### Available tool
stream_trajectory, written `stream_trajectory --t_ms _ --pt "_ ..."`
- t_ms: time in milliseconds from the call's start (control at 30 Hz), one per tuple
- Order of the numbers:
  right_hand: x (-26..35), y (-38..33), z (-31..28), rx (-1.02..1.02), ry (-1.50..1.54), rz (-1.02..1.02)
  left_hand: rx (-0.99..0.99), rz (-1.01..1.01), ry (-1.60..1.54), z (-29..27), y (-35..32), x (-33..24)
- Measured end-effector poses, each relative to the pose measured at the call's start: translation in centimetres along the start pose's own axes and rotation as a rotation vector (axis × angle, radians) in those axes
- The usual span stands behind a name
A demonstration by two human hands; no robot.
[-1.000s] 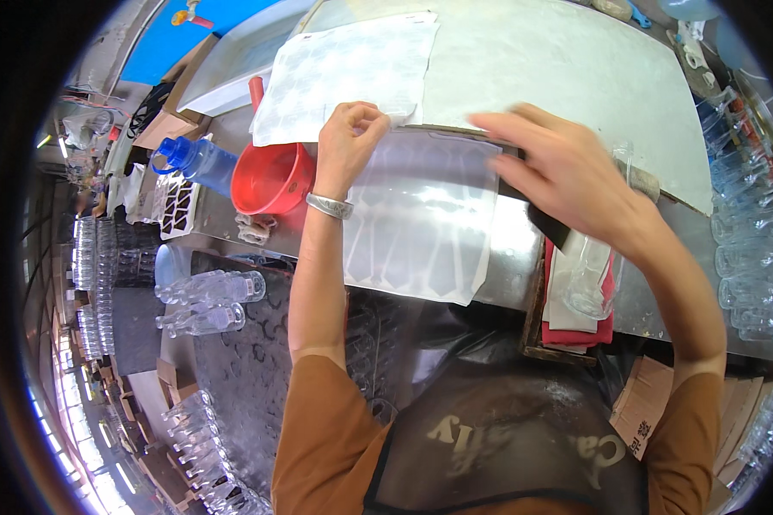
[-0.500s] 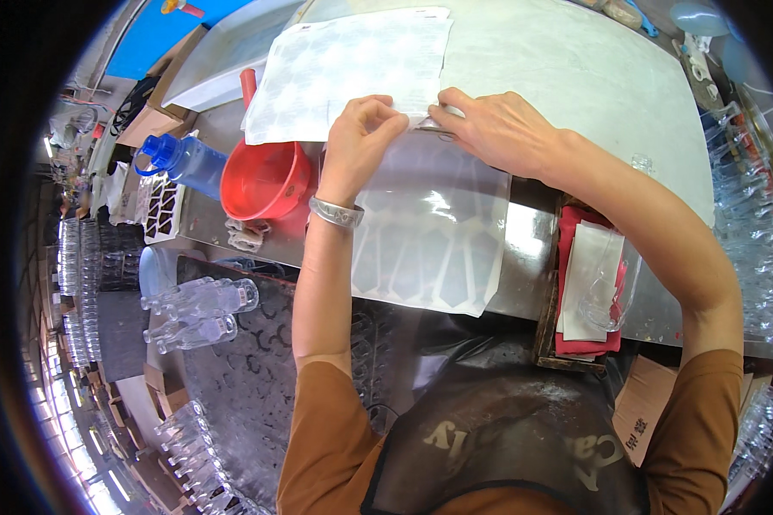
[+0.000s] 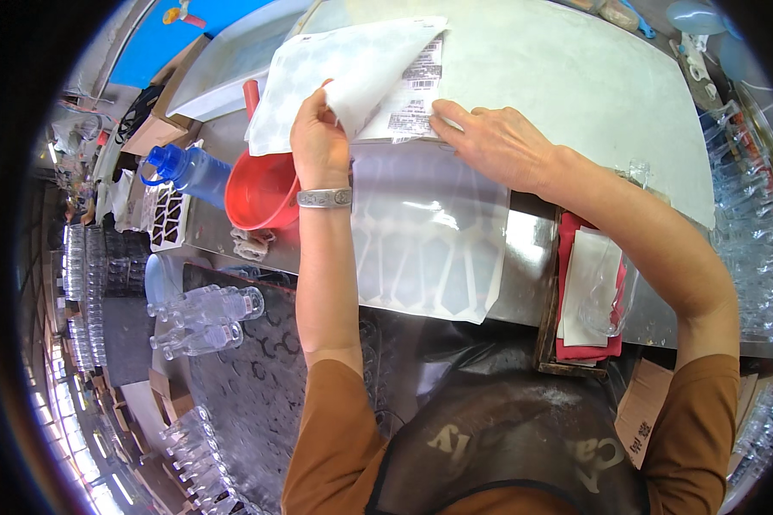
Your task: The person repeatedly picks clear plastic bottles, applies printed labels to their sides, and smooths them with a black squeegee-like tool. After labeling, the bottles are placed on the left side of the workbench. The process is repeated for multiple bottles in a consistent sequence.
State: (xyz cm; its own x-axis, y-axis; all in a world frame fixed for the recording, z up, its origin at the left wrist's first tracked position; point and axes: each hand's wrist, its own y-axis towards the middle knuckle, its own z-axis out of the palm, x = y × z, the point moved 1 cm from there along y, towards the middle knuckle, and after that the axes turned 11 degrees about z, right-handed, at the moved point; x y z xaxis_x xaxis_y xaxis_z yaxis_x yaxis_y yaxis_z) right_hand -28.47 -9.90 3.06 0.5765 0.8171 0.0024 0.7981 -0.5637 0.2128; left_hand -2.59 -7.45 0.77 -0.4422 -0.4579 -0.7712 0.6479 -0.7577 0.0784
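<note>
My left hand, with a silver bangle at its wrist, grips the near edge of a thin white sheet. The sheet's right side is folded up and back to the left. Under the lifted part a sheet of printed labels shows, with black text and barcodes. At that sheet's near right corner, the thumb and forefinger of my right hand are closed on its edge. Below both hands a translucent film sheet with pale, long-sided shapes hangs over the table's front edge.
At the left stand a red plastic dipper and a blue-capped water jug. Clear glass bottles lie below them. On the right, a wooden box holds red cloth, white cards and a clear bottle. More bottles stand at the far right.
My left hand has moved left and lifted the white sheet's near right corner, folding it back and uncovering the printed labels. My right hand has stayed nearly in place.
</note>
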Motion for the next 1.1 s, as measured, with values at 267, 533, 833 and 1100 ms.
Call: stream_trajectory --t_ms 267,533,833,1100 --pt "-0.5 0.6 -0.5 0.017 0.145 0.016 -0.197 0.071 -0.089 -2.1 1.6 -2.1" --pt "1.4 3.8 -0.2 -0.155 0.336 0.034 -0.069 0.207 0.229 -2.4 -0.4 -1.6" --pt "5.6 6.9 0.1 -0.105 0.173 -0.083 0.107 0.535 1.127 -2.9 -1.5 -1.1" --pt "5.1 5.5 -1.0 0.114 0.189 -0.068 0.069 0.495 1.057 -2.7 -1.4 -1.0"
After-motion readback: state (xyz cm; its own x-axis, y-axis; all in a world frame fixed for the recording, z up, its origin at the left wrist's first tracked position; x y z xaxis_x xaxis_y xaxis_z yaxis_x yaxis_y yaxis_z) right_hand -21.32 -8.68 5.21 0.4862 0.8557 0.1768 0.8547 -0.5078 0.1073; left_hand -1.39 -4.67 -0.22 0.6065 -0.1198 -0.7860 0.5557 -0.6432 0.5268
